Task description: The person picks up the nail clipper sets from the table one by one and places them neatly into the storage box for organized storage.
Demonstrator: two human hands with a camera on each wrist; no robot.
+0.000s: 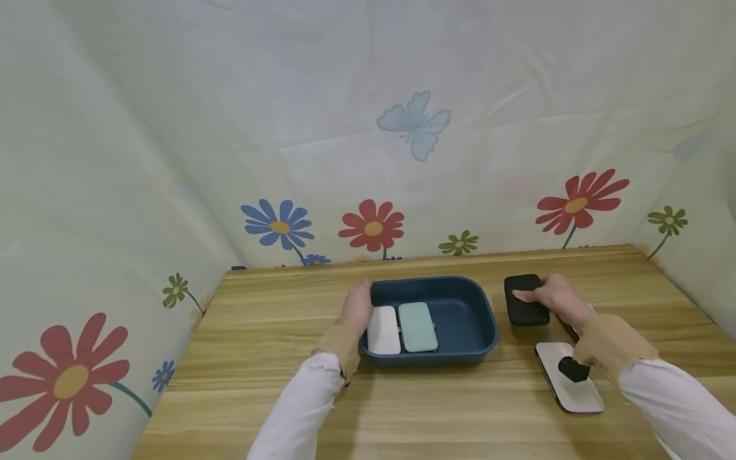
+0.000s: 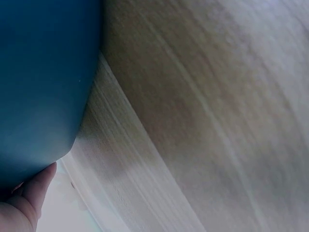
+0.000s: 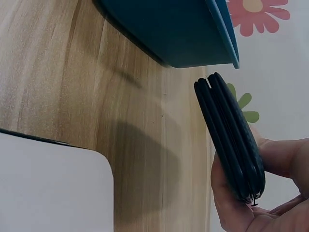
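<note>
A dark blue plastic bin (image 1: 466, 326) sits on the table, and my left hand (image 1: 358, 308) grips its left wall. In the left wrist view the fingers (image 2: 41, 188) lie against the bin's outer side (image 2: 43, 87). Inside its left part, a white flat case (image 1: 383, 332) lies beside a mint green case (image 1: 418, 327). My right hand (image 1: 558, 298) pinches a black flat case (image 1: 530, 314) between thumb and fingers, raised above the table just right of the bin. The right wrist view shows that case (image 3: 229, 137) edge-on, with its layered sides.
A white case (image 1: 577, 396) with a dark edge lies on the wood-patterned table (image 1: 253, 383) under my right wrist. Another flat item (image 1: 569, 329) is mostly hidden behind that hand. A flower-printed cloth (image 1: 322, 160) stands behind the table.
</note>
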